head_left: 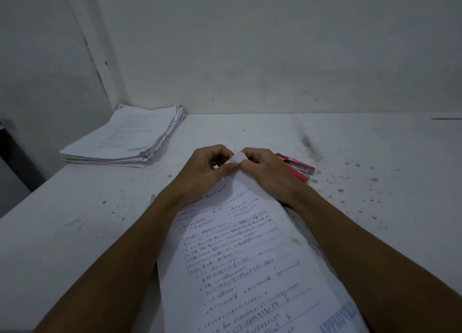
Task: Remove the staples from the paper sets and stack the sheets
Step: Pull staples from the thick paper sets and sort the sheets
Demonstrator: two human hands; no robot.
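A paper set (245,262) printed with text and red marks lies on the white table in front of me, its far corner lifted. My left hand (205,172) and my right hand (267,172) meet at that corner, and both pinch it between thumb and fingers. The staple itself is hidden under my fingertips. A stack of sheets (125,137) lies at the back left corner of the table, against the wall.
A red stapler (300,167) lies just behind my right hand, partly hidden by it. The white table (375,182) is speckled with dark spots. Walls close off the back and the left. A dark object (15,157) stands beyond the table's left edge.
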